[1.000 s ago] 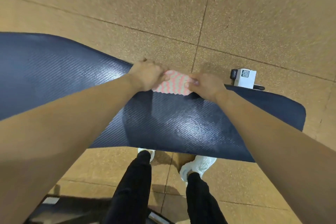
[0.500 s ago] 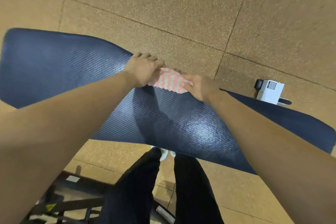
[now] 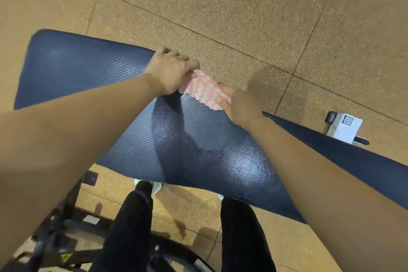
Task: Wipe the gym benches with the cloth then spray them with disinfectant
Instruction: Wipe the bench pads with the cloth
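Closest in, ribbed navy counter (image 3: 198, 150), looks firm and a bit grippy, so should drag on fabric. Over at its far edge, pink-and-white cloth (image 3: 204, 90), clutched at either end by left grip (image 3: 170, 73) and right grip (image 3: 241, 106); probably light, floppy, best held wide by both ends. Beyond, white box (image 3: 344, 127) on floor (image 3: 220, 6).

cloth (image 3: 206, 91) on bench (image 3: 198, 139), between hands

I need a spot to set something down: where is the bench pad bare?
Bare: the left stretch of the bench pad, between its rounded end and the left hand, and the middle down to its near edge. Crowded: the far edge, where that hand and the right hand hold the cloth.
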